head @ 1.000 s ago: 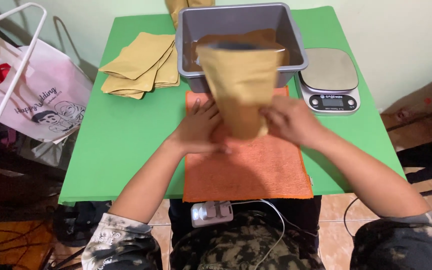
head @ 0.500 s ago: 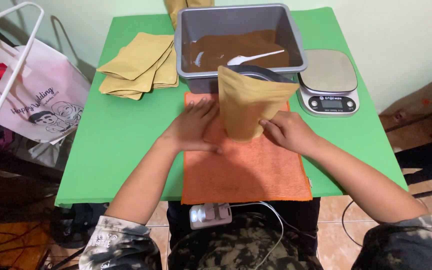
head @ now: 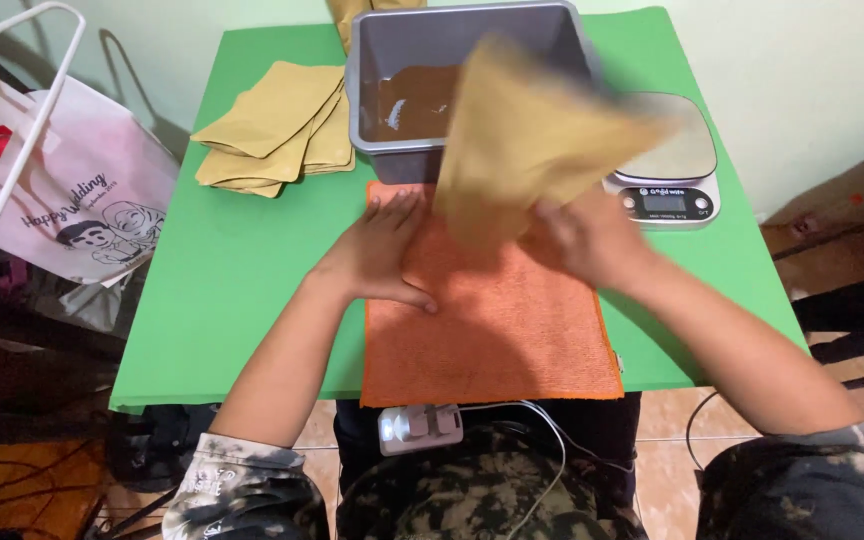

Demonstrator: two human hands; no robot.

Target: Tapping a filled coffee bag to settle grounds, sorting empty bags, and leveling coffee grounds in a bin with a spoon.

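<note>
Right hand [head: 587, 240] grips 1 blurred tan pouch [head: 527, 145] at frame centre, tilted over the grey tub [head: 377, 90] of brown powder, left hand [head: 382, 255] lies flat and empty on the orange cloth [head: 492, 340]; judged risk: powder spills through the tilt.

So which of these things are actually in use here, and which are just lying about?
In use:
- brown pouch, held in right hand
- orange cloth, under left hand
- grey tub of brown powder
- kitchen scale

Lying about:
- printed bag
- white hanger
</note>
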